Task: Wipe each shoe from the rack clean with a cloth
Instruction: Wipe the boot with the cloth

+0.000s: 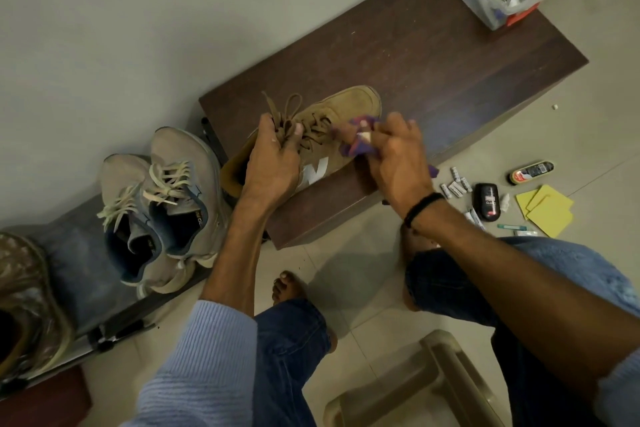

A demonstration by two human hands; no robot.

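Head view: the tan shoe [346, 104] is seen on the wooden surface [433, 62], its laces [284, 114] bunched and held by the left grip [273, 163]. A purple cloth [360, 146] is clutched by the right grip [394, 156] and held against the shoe's side, just beside the left grip.

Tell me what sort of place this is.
Probably a home's shoe corner: grey sneakers on a low rack, a wooden cabinet against a plain wall, shoe polish on the tiled floor.
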